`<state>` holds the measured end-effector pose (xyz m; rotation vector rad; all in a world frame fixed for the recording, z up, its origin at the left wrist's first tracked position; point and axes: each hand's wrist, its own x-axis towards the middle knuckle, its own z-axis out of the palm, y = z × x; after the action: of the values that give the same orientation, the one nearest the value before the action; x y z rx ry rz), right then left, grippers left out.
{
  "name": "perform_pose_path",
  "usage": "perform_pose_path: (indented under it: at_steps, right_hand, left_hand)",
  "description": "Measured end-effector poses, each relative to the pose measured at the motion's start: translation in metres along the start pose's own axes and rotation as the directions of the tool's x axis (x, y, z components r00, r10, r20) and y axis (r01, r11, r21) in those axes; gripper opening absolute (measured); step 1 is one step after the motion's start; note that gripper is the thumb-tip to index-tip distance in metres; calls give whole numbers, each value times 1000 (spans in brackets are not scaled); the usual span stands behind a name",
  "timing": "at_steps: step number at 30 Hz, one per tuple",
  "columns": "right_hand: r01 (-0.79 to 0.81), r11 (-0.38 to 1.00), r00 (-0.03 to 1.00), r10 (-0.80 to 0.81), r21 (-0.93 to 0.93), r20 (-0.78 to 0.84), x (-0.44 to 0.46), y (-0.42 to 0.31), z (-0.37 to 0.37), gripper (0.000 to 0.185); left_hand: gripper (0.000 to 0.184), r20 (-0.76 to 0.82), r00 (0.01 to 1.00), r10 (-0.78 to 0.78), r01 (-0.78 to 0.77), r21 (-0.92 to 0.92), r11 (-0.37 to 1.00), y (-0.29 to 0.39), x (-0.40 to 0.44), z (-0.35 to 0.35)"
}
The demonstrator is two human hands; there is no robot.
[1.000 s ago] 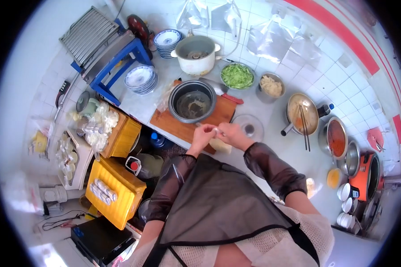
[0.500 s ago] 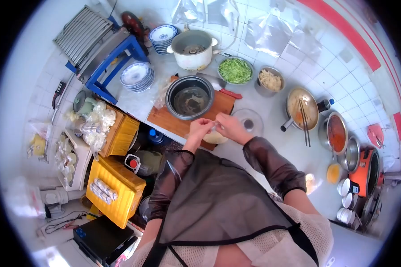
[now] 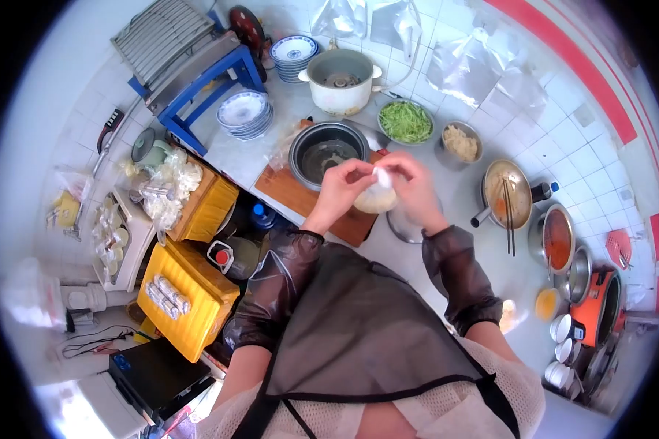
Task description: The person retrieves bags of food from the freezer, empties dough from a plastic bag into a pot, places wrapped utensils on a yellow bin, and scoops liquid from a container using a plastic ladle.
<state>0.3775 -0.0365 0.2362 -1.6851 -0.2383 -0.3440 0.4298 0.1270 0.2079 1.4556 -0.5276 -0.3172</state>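
A clear plastic bag [image 3: 377, 199] with something pale in its rounded lower part hangs between my hands, above the cutting board's right end. At its bunched whitish top, my left hand [image 3: 342, 187] pinches from the left, fingers closed. My right hand [image 3: 411, 192] grips the same top from the other side; its outline is blurred. Just beyond my left hand, a dark inner pot [image 3: 297, 170] rests on the wooden cutting board [image 3: 271, 189]. Behind and below my right hand lies a round glass lid [image 3: 406, 228], partly covered.
Behind the pot stand a white cooker [image 3: 342, 95], a bowl of shredded green vegetable [image 3: 405, 121] and a metal pot of pale food [image 3: 460, 143]. To the right are a pan [image 3: 516, 183] with chopsticks and a pot of red sauce [image 3: 557, 245]. Plates [image 3: 243, 110] are stacked left.
My hands and the bag have risen, and the bag now hangs clearly between them. The whole view has shifted slightly.
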Motion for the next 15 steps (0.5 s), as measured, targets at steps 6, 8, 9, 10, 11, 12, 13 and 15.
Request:
perform_pose_path:
  at_steps: [6, 8, 9, 10, 11, 12, 13, 15]
  right_hand:
    - [-10, 991, 974, 40, 131, -224, 3, -3, -15, 21]
    - [-65, 982, 998, 63, -176, -20, -6, -24, 3, 15]
    - [1, 961, 999, -11, -278, -34, -6, -11, 7, 16]
    - [1, 961, 999, -11, -277, -35, -6, -12, 7, 16]
    - [-3, 955, 1000, -5, -297, -27, -5, -15, 7, 16]
    - [-7, 949, 1000, 1, -316, -18, -3, -18, 7, 16]
    - [-3, 949, 1000, -3, -315, -17, -3, -21, 7, 16]
    - [208, 877, 977, -210, -433, 44, -3, -26, 6, 15]
  left_hand:
    - [13, -213, 973, 86, -86, 7, 996, 39, 17, 12]
    - [14, -186, 974, 127, -126, 16, 992, 51, 17, 18]
    - [15, -196, 969, 150, -152, 1, 988, 55, 17, 19]
    - [16, -207, 963, 173, -179, -12, 984, 60, 17, 20]
    - [19, -263, 939, 222, -225, 19, 974, 65, 17, 18]
    - [21, -306, 928, 212, -193, 91, 977, 64, 17, 10]
    - [24, -350, 914, 206, -207, 35, 978, 67, 17, 6]
    - [31, -398, 908, 134, -167, -49, 985, 74, 13, 1]
